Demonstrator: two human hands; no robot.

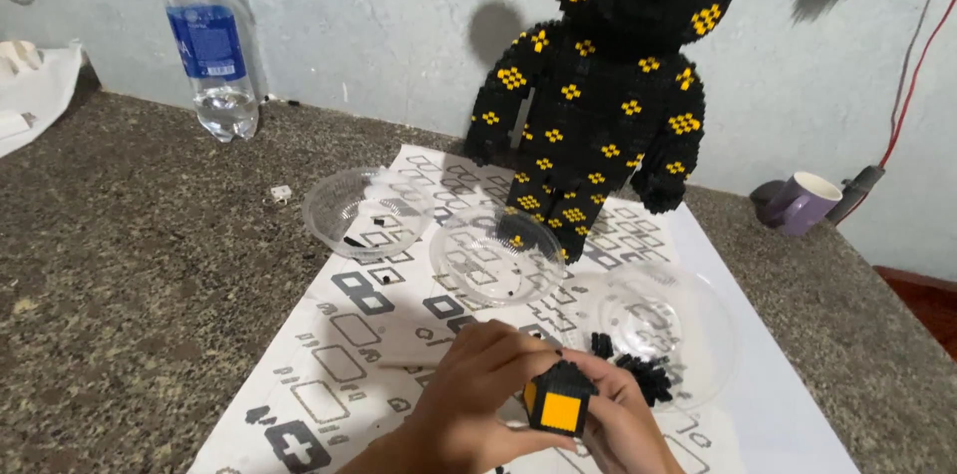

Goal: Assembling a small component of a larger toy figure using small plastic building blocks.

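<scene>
Head view, looking down at a speckled stone desk (130, 265). Both hands meet at the lower centre of the frame over a printed instruction sheet (349, 354). The left hand (478, 394) and the right hand (623, 424) together grip a small black-and-orange brick block (560, 399); the fingers of each hand are clenched about it, the left from the left side and above, the right from beneath and to the right. An orange face of the block is turned toward the camera.

Just beyond the right hand lies a clear plastic bowl (698, 315) holding a heap of loose black bricks (643, 369). Two further clear bowls rest on the sheet: a middle bowl (493, 260) with a few small dark pieces, and a left bowl (364, 210), also nearly bare, at the sheet's upper left edge.

Behind the bowls a tall black brick bear figure (598, 95), dotted with yellow patterns, stands upright on the sheet near the wall. A clear water bottle with a blue label (211, 45) stands at the upper left, well apart from the hands. A purple mug (800, 200) lies on its side at the right.
</scene>
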